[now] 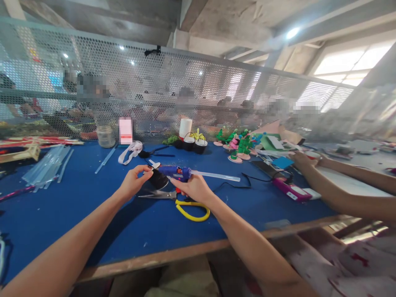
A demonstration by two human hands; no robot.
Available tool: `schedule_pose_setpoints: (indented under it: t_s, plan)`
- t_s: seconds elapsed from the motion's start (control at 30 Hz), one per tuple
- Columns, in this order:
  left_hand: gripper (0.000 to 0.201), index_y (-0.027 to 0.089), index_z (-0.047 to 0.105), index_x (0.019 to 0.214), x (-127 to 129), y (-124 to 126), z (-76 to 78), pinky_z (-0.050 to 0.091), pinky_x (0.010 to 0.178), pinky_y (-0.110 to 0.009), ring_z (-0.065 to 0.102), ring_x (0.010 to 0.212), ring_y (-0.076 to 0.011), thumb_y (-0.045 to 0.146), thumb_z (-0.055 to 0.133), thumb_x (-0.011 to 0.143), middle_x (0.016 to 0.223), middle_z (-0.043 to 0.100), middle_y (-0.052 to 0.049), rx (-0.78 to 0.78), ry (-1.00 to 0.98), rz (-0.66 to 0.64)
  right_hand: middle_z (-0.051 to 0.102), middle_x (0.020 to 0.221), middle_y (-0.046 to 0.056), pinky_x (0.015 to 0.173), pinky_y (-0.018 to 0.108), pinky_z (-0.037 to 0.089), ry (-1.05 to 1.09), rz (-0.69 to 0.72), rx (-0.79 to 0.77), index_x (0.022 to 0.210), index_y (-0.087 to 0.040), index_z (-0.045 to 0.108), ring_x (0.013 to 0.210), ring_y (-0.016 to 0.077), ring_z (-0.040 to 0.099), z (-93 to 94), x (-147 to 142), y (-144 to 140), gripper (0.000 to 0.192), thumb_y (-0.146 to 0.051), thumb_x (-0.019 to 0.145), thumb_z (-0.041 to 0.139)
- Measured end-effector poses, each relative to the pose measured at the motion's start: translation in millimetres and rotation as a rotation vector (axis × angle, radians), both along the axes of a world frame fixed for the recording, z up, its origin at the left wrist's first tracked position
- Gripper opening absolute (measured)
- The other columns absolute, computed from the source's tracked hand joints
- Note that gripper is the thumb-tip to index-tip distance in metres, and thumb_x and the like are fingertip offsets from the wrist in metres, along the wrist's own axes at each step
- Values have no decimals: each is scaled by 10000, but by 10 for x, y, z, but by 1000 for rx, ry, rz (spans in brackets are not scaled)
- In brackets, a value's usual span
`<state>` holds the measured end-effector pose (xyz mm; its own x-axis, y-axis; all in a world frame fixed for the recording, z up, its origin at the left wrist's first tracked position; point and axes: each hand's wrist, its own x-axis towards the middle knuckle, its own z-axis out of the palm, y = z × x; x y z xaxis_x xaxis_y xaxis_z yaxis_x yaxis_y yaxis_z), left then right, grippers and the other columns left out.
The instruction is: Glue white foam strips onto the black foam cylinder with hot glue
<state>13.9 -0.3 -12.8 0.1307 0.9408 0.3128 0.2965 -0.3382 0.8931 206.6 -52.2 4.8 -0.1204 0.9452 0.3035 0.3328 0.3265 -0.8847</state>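
Observation:
My right hand [195,187] is wrapped round a blue glue gun [173,171], with a long clear glue stick [216,176] jutting from its back end toward the right. The gun's front end points left, close to a small black cup-like piece [158,180]. My left hand [136,181] pinches that black piece at its upper left side. Whether the nozzle touches it I cannot tell. Beneath the hands, scissors with yellow handles [193,211] lie on the blue table, blades to the left.
Loose glue sticks [49,167] lie at left. A white ribbon [130,152], small black-and-white baskets [200,144] and green craft plants [244,146] stand toward the back, before a perforated metal screen [154,90]. At right are a co-worker's arms [328,181] and a magenta device [291,189].

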Motion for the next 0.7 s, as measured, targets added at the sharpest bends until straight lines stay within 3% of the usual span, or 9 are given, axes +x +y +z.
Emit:
schedule_pose_setpoints:
  t_s: [0.7]
  plan:
    - [309,177,575,671,-13,-1,9,357,883,-326,552,911,-212,483,585,627,947,639,-62,-8,9,-62,408,359,-71,341,202,321,-41,-53,-1,497,-194,458,314,72,374,22,18,1,234,-315,669,562]
